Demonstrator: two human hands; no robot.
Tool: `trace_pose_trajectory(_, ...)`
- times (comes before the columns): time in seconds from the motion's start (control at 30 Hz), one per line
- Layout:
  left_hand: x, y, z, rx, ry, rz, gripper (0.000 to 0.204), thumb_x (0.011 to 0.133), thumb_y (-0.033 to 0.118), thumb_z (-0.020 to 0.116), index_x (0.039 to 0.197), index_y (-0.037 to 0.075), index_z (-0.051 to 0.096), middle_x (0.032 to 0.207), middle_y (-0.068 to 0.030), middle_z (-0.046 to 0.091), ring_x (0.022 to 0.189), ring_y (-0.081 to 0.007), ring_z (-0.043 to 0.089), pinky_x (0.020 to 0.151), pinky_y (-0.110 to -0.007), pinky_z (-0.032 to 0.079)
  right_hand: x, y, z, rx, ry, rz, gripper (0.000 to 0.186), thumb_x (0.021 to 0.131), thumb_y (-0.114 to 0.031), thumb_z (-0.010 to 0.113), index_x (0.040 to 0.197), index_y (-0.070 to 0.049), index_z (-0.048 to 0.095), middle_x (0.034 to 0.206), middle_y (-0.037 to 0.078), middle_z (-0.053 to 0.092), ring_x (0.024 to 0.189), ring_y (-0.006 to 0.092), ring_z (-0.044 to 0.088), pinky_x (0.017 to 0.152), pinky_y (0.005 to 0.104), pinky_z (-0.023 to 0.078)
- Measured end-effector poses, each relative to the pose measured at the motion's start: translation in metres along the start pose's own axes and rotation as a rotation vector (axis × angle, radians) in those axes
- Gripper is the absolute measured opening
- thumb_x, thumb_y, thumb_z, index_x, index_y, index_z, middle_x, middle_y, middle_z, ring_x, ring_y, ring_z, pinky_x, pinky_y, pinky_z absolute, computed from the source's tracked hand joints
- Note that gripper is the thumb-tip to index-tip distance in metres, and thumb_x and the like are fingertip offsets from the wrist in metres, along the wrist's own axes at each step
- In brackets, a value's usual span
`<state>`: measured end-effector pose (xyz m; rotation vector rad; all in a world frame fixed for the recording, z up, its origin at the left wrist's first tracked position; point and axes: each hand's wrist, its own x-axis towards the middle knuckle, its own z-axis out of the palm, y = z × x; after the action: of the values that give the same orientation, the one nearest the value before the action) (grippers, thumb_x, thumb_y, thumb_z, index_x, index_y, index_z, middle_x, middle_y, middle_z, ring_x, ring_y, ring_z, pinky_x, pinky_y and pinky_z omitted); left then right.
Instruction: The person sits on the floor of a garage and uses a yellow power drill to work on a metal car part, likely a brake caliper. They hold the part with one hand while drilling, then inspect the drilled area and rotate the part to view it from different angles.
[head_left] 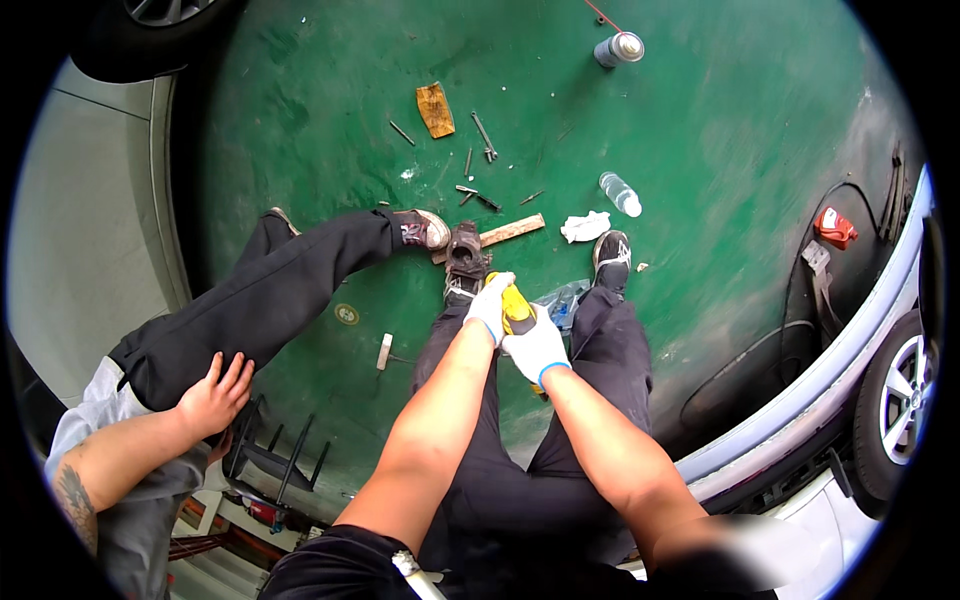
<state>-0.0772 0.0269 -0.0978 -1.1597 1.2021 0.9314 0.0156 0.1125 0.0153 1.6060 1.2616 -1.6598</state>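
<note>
Left hand [490,304] and right hand [537,346] both wrapped round the yellow tool [516,306], we'd best brace the dark metal part [466,262] at its eleven o'clock before bearing down.

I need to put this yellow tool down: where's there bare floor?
Bare green floor lies right of the clear bottle, short of the red container, and between the brown pad and the left-hand car. Ahead of the yellow tool it's crowded: metal part, wood strip, white cloth and shoes.
</note>
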Motion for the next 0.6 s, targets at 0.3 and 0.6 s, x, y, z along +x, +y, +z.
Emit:
trace_pose_trajectory(0.3, 0.014, 0.0, 0.025, -0.055, -0.099, -0.038, 0.037, 0.095, 0.038, 0.074, 0.117, 0.01, 0.064, 0.11, -0.0143, 0.071, 0.094, -0.0325, 0.071, 0.088, -0.051, 0.059, 0.03, 0.022, -0.003, 0.032, 0.062, 0.024, 0.066, 0.072, -0.012, 0.074, 0.134, 0.002, 0.057, 0.096, 0.016, 0.073, 0.066, 0.0236, 0.072, 0.06, 0.0361, 0.059)
trace_pose_trajectory(0.6, 0.006, 0.002, 0.025, -0.181, -0.105, -0.105, 0.033, 0.097, 0.039, 0.071, 0.116, 0.013, 0.063, 0.108, -0.0135, 0.071, 0.093, -0.0319, 0.07, 0.089, -0.052, 0.058, 0.016, 0.002, -0.024, -0.177, -0.012, -0.003, 0.072, 0.079, -0.023, 0.074, 0.146, -0.004, 0.053, 0.127, 0.024, 0.07, 0.114, 0.0343, 0.071, 0.097, 0.0411, 0.056)
